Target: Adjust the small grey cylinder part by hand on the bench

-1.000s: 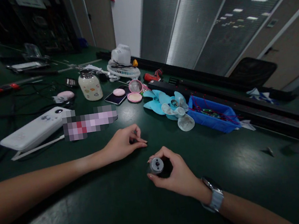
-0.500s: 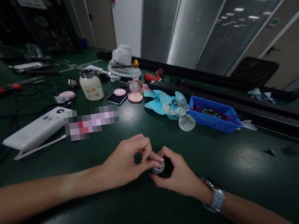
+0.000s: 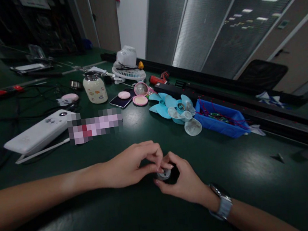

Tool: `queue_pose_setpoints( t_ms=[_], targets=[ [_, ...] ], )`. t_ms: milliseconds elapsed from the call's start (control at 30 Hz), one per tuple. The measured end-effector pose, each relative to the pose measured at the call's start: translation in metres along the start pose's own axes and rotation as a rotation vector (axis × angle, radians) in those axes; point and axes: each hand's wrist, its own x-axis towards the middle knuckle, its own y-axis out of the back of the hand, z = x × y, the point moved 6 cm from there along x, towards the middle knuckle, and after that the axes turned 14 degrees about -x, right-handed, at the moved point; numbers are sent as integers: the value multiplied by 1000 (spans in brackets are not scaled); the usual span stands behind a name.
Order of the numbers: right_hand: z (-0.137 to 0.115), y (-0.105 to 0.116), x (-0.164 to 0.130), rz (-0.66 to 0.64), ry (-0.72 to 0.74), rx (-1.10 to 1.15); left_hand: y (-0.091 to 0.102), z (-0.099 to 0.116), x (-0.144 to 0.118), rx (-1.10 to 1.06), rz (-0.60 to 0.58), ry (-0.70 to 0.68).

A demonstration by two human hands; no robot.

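A small round grey metal part (image 3: 165, 174), like a small motor, stands on the dark green table between my hands. My right hand (image 3: 185, 178) curls round it from the right, thumb at the near side and fingers at the far side. From the left my left hand (image 3: 139, 164) reaches over its top face, thumb and fingers pinched together right at it. Whatever those fingertips hold is too small or hidden to make out. A dark hole shows in the top face.
Behind my hands lie light blue fan blades (image 3: 162, 106) and a blue bin (image 3: 223, 121) of wires and circuit boards. Further left are a cream bottle (image 3: 95, 89), a phone (image 3: 120, 100), a white power bank (image 3: 40, 133) and a white fan (image 3: 127, 63). A small dark pointed piece (image 3: 279, 157) lies right.
My left fingertips have lifted and shifted slightly on the part's top, uncovering more of it. My right hand stays curled round it. The view has shifted very slightly.
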Motion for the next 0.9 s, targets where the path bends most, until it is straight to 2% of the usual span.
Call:
queue_pose_setpoints(
  t_ms=[300, 567, 900],
  targets=[
    [1, -2, 0, 4, 15, -47, -8, -1, 1, -263, -78, 40],
    [-3, 2, 1, 7, 11, -18, -4, -8, 2, -360, 63, 50],
    [-4, 2, 1, -3, 22, -2, -4, -8, -1, -342, 135, 20]
  ],
)
